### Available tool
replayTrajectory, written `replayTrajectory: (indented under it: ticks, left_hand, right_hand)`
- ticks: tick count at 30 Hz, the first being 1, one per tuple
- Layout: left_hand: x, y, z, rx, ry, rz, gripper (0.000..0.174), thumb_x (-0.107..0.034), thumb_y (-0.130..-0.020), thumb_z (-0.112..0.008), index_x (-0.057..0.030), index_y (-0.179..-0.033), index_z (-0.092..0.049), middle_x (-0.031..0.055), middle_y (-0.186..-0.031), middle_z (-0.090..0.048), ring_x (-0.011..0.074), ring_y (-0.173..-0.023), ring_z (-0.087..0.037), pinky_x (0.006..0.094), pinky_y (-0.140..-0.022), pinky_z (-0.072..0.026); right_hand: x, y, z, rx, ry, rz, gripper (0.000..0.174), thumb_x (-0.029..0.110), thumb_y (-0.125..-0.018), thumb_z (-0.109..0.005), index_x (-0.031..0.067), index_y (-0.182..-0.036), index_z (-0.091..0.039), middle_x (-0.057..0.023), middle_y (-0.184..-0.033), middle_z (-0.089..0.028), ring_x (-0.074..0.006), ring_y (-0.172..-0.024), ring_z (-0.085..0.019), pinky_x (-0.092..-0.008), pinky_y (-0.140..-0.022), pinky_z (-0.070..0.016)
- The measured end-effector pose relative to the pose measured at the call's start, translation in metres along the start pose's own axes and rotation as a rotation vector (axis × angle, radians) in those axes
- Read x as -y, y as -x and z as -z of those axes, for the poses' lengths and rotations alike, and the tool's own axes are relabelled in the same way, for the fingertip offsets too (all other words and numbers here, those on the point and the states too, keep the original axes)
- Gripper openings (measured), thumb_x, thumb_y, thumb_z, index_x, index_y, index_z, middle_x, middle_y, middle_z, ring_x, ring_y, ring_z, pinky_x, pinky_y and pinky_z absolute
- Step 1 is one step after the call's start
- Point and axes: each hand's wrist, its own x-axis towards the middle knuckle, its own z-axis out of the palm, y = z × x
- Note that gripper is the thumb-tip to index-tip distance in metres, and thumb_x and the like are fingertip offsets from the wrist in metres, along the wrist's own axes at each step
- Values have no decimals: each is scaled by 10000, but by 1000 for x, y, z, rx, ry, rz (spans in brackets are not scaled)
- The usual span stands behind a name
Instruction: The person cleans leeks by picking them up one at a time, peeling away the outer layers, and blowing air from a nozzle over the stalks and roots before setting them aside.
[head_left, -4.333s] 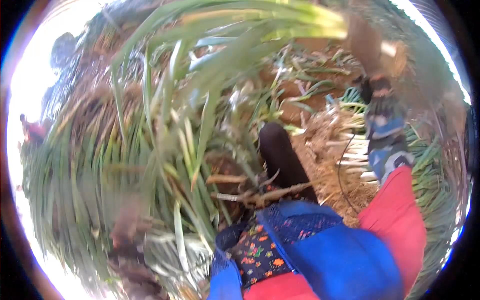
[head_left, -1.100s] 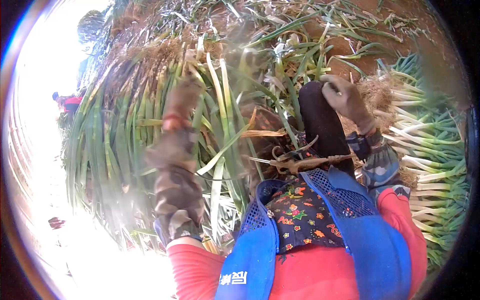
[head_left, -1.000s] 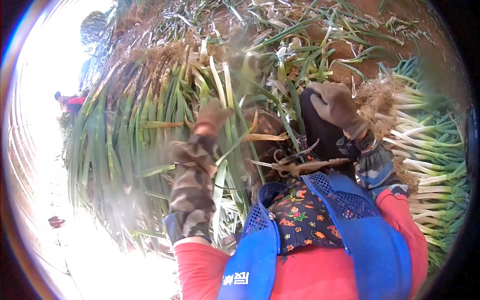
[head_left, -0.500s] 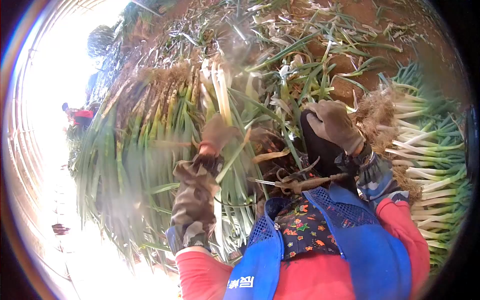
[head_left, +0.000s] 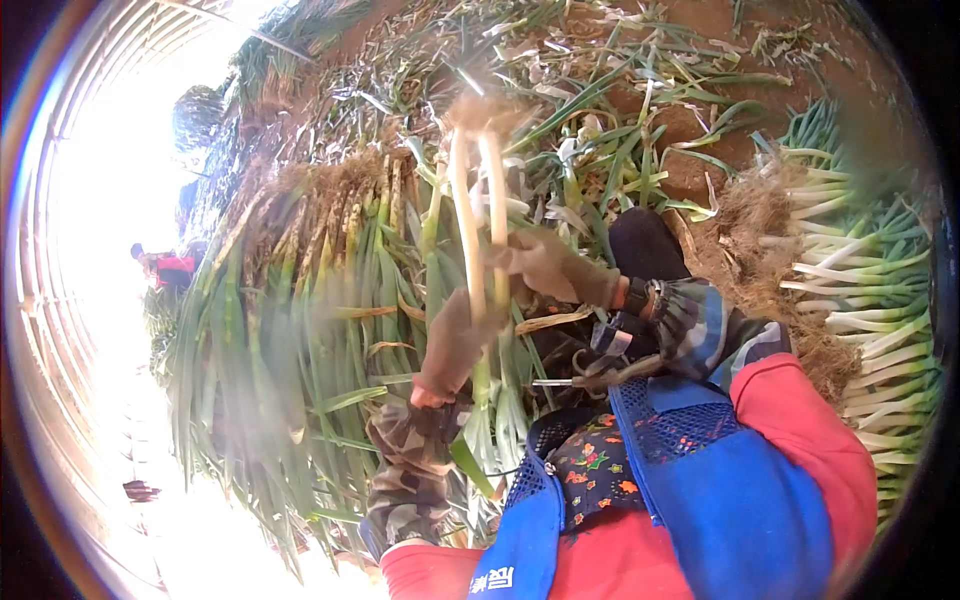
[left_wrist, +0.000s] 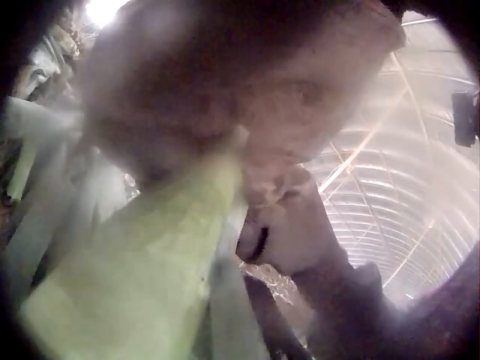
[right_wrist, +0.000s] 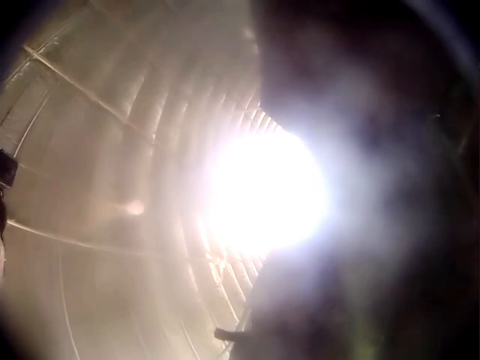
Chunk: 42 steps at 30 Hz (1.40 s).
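Two long green onions (head_left: 466, 215) stand roots up in front of the body in the head view, their white stalks side by side. My gloved left hand (head_left: 455, 345) grips them lower down, where the white turns green; in the left wrist view a broad green stem (left_wrist: 150, 262) runs into the left hand (left_wrist: 225, 97). The gloved right hand (head_left: 560, 268) has its fingers curled at the right-hand stalk, above the left hand. Dark blur and glare fill the right wrist view, hiding what those fingers do.
A big heap of untrimmed green onions (head_left: 290, 290) lies at the left. Clean white-stalked green onions (head_left: 850, 270) lie in a row at the right, roots (head_left: 745, 230) inward. Loose leaves (head_left: 690, 90) litter the soil ahead. Another person (head_left: 172, 266) is at the far left.
My left hand has lifted two green onions off the heap and brought them right. The right hand has left the knee and moved left to the stalks.
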Motion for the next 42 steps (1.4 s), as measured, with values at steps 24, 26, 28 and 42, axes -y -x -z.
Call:
replayTrajectory:
  ticks: [24,26,28,42]
  left_hand:
    - [-11,69,30,-93,595,91,484,15,-809,-715,-11,-1275,-590,71,-1112,-695,163,-979,-673,287,-883,-532]
    - [-16,79,33,-84,582,60,446,-62,-824,-750,-11,-1244,-609,59,-1047,-691,171,-923,-677,317,-833,-546]
    - [-16,84,36,-34,545,54,445,-109,-825,-776,-10,-1230,-619,52,-1018,-686,172,-883,-673,322,-799,-544]
    - [-19,123,28,-114,655,219,508,-57,-794,-711,20,-1280,-583,50,-994,-672,154,-836,-649,289,-766,-537]
  right_hand:
    - [41,-53,1,-336,885,586,814,491,-901,-747,-42,-1452,-471,-225,-1138,-697,-268,-1020,-723,-441,-846,-600]
    - [29,-78,2,-252,829,654,798,470,-920,-726,-42,-1465,-447,-233,-1236,-660,-264,-1055,-704,-432,-862,-591]
    - [23,-99,-4,-70,539,608,715,430,-967,-675,-40,-1453,-446,-240,-1300,-633,-266,-1067,-688,-424,-859,-578]
    - [-3,-194,92,-663,1414,721,221,254,-913,-629,128,-1056,-742,-127,-938,-733,-288,-883,-710,-444,-783,-574]
